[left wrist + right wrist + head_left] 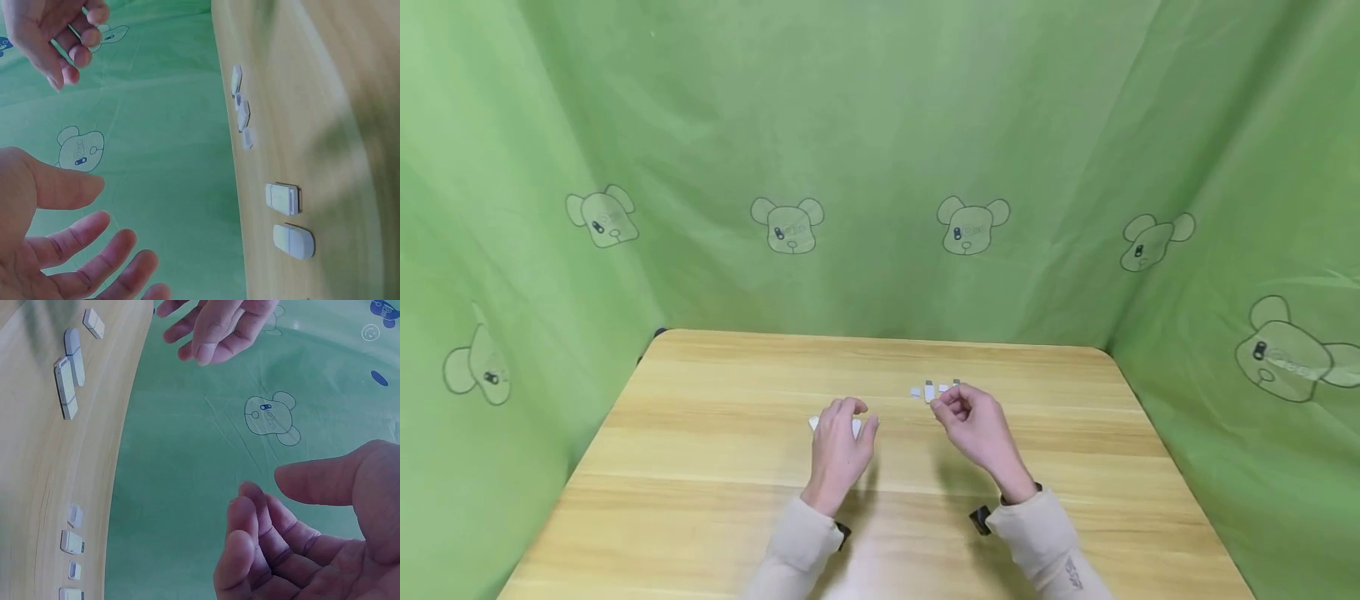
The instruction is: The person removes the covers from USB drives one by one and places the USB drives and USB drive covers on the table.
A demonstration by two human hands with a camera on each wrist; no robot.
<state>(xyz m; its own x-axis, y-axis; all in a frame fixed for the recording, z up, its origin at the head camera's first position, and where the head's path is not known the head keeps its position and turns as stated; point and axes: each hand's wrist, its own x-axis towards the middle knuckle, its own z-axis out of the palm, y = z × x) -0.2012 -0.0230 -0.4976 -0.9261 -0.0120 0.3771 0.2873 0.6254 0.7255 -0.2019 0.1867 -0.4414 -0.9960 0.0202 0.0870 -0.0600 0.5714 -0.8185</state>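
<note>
Lying in a loose row toward the far side of the wood-grain table: small white piece, white stick with grey end, second small white piece, then another grey-ended stick, half hidden behind the right hand in the head view. Nearer the left hand, also on the wood: round-ended white stick just beside a squarer white stick, both partly covered by fingers from above. Off to one side of these, in the right wrist view, short white piece. Right hand raised off the table near the row, fingers bent, clear gap to the thumb, nothing held. Left hand likewise raised, fingers loosely spread, thumb well apart, nothing held. Further out: pale sleeves, black wrist fittings, green cloth behind and at both sides, printed with bear-head outlines.
</note>
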